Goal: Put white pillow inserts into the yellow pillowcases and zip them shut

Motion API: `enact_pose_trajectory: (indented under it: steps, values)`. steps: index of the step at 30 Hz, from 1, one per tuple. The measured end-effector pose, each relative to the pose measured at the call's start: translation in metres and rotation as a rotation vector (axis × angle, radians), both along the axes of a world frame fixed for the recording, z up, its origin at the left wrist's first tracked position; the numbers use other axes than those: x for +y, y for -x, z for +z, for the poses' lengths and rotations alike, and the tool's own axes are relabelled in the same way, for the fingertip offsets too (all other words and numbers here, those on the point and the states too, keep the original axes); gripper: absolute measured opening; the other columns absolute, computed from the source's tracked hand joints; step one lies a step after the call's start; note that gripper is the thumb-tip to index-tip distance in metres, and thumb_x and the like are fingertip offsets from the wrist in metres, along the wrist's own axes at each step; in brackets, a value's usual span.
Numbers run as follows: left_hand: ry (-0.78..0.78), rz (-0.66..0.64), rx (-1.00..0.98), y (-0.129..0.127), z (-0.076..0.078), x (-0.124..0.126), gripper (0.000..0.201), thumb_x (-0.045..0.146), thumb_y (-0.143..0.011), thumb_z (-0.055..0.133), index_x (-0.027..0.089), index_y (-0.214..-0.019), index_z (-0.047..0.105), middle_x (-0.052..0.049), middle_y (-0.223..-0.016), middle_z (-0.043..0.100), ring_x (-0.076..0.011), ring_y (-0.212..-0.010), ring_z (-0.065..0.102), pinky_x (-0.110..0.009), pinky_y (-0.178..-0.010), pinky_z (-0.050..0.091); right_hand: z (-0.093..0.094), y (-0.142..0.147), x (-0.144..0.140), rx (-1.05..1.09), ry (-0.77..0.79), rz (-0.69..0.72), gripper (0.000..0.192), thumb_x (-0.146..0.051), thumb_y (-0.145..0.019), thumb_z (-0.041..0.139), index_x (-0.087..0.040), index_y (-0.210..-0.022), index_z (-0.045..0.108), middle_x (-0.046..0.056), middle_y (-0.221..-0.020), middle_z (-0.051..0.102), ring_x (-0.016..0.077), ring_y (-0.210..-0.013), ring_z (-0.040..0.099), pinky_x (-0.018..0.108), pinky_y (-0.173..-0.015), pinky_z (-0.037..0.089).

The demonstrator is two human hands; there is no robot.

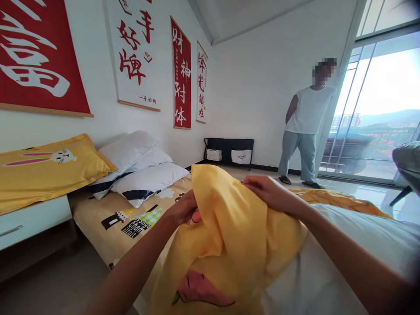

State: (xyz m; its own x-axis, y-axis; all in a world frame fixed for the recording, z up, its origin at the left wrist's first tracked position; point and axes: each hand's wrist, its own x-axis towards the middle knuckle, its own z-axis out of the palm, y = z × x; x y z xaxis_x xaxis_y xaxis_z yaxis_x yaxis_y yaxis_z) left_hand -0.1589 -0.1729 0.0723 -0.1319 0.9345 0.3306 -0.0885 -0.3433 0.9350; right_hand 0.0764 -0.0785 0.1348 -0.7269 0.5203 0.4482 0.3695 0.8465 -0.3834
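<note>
While bunched over the white pillow (pixel 328 262), yellow cover (pixel 229 227) pinched at its top edge by left hand (pixel 183 209) and right hand (pixel 271 192), hands apart, bed (pixel 111 223) beneath.

- Yellow pillowcase (pixel 229 236): soft cloth with a pink carrot print near its lower edge, bunched and raised upright in the near centre, partly drawn over a white pillow (pixel 328 271) at right.

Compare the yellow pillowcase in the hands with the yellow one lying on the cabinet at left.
The held pillowcase is bunched and raised, gripped by the left hand and right hand; the cabinet pillowcase lies flat, untouched. The held one shows a carrot print, the other a rabbit. Both are yellow.
</note>
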Motion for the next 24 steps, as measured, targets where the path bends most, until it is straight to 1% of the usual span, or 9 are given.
enact_pose_trajectory:
  steps: [3, 6, 10, 12, 14, 15, 18, 20, 24]
  values:
    - [-0.139, 0.11, 0.264, 0.011, -0.001, 0.013, 0.022, 0.031, -0.054, 0.073, 0.017, -0.061, 0.057, -0.002, -0.062, 0.059, -0.0194, -0.069, 0.057, -0.033, -0.068, 0.048, -0.014, 0.004, 0.007, -0.088, 0.091, 0.075, 0.039, -0.049, -0.089, 0.035, -0.019, -0.083, 0.059, 0.004, -0.083, 0.064, 0.0193, -0.077, 0.056, 0.032, -0.069, 0.042]
    - [-0.336, 0.239, 0.453, 0.019, 0.001, 0.026, 0.021, 0.026, -0.051, 0.072, 0.017, -0.058, 0.054, -0.001, -0.064, 0.058, -0.0191, -0.072, 0.054, -0.031, -0.07, 0.046, -0.025, 0.013, 0.007, -0.08, 0.018, 0.072, 0.039, -0.048, -0.09, 0.031, -0.02, -0.081, 0.056, 0.005, -0.082, 0.063, 0.019, -0.077, 0.055, 0.032, -0.07, 0.041]
    - [-0.396, 0.533, 0.432, 0.015, 0.009, 0.016, 0.01, 0.026, -0.07, 0.058, 0.017, -0.072, 0.057, 0.0, -0.071, 0.06, -0.0155, -0.07, 0.053, -0.026, -0.065, 0.043, -0.031, 0.02, 0.006, -0.043, -0.108, -0.097, 0.034, -0.048, -0.088, 0.032, -0.022, -0.073, 0.047, 0.003, -0.073, 0.059, 0.0177, -0.068, 0.051, 0.029, -0.064, 0.036]
    - [-0.388, 0.496, 0.443, 0.005, 0.013, 0.001, 0.016, 0.027, -0.079, 0.049, 0.016, -0.08, 0.06, -0.001, -0.075, 0.062, -0.0151, -0.072, 0.055, -0.025, -0.065, 0.042, -0.033, 0.022, 0.003, -0.002, -0.131, -0.182, 0.031, -0.047, -0.088, 0.032, -0.023, -0.071, 0.042, 0.002, -0.069, 0.056, 0.0173, -0.064, 0.048, 0.028, -0.061, 0.033]
    - [-0.374, 0.379, 0.55, -0.007, 0.016, -0.014, 0.02, 0.027, -0.081, 0.045, 0.016, -0.082, 0.062, -0.002, -0.079, 0.064, -0.0158, -0.076, 0.056, -0.024, -0.067, 0.042, -0.033, 0.023, 0.0, 0.035, -0.137, -0.234, 0.029, -0.046, -0.087, 0.034, -0.024, -0.071, 0.04, 0.002, -0.067, 0.056, 0.0171, -0.062, 0.047, 0.027, -0.059, 0.031]
    - [-0.358, 0.359, 0.625, -0.013, 0.018, -0.018, 0.018, 0.027, -0.08, 0.047, 0.016, -0.082, 0.062, -0.002, -0.081, 0.064, -0.0163, -0.076, 0.057, -0.025, -0.067, 0.042, -0.033, 0.024, -0.003, 0.055, -0.142, -0.254, 0.028, -0.046, -0.086, 0.035, -0.024, -0.071, 0.04, 0.001, -0.066, 0.056, 0.0171, -0.061, 0.046, 0.027, -0.058, 0.03]
    - [-0.292, 0.419, 0.793, -0.026, 0.021, -0.017, 0.01, 0.023, -0.075, 0.055, 0.016, -0.077, 0.061, -0.002, -0.079, 0.065, -0.0174, -0.073, 0.057, -0.026, -0.065, 0.041, -0.032, 0.027, -0.012, 0.11, -0.173, -0.276, 0.027, -0.046, -0.085, 0.036, -0.024, -0.071, 0.039, 0.001, -0.064, 0.054, 0.0165, -0.059, 0.044, 0.026, -0.057, 0.028]
    - [-0.276, 0.414, 0.777, -0.031, 0.023, -0.008, 0.009, 0.021, -0.075, 0.054, 0.016, -0.078, 0.062, -0.004, -0.082, 0.067, -0.0185, -0.076, 0.059, -0.026, -0.067, 0.043, -0.029, 0.028, -0.018, 0.125, -0.182, -0.249, 0.026, -0.045, -0.086, 0.036, -0.023, -0.072, 0.039, 0.0, -0.063, 0.053, 0.0151, -0.057, 0.041, 0.026, -0.057, 0.028]
    - [-0.234, 0.186, 0.542, -0.038, 0.032, 0.001, 0.018, 0.02, -0.072, 0.061, 0.016, -0.088, 0.065, -0.004, -0.091, 0.069, -0.0194, -0.087, 0.062, -0.026, -0.074, 0.047, -0.02, 0.023, -0.024, 0.156, -0.167, -0.147, 0.023, -0.042, -0.085, 0.04, -0.022, -0.073, 0.039, -0.003, -0.063, 0.05, 0.0125, -0.058, 0.039, 0.025, -0.057, 0.029]
